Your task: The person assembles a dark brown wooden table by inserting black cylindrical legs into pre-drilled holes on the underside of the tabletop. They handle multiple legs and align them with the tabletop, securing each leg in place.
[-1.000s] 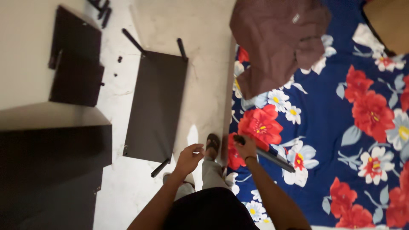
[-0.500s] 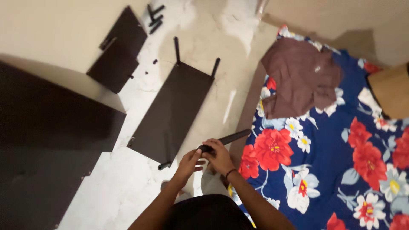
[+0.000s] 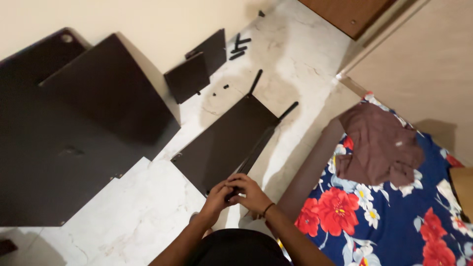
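My left hand (image 3: 217, 199) and my right hand (image 3: 251, 192) are clasped together around the near end of a long black rod (image 3: 253, 152). The rod runs away from me along the right edge of a dark brown furniture panel (image 3: 221, 143) that lies flat on the marble floor (image 3: 148, 216). Two black legs (image 3: 273, 96) stick out from the panel's far end. My forearms reach out from the bottom of the view.
Large dark panels (image 3: 74, 128) lean against the wall at left, with two smaller ones (image 3: 197, 69) farther back. Short black rods (image 3: 239, 47) and small parts lie near them. At right is a blue floral mattress (image 3: 389, 216) with a brown cloth (image 3: 379, 148) on it.
The view has swung left and up, showing more wall and panels. The rod, earlier held crosswise over the mattress edge, now lies along the panel's right edge in both hands.
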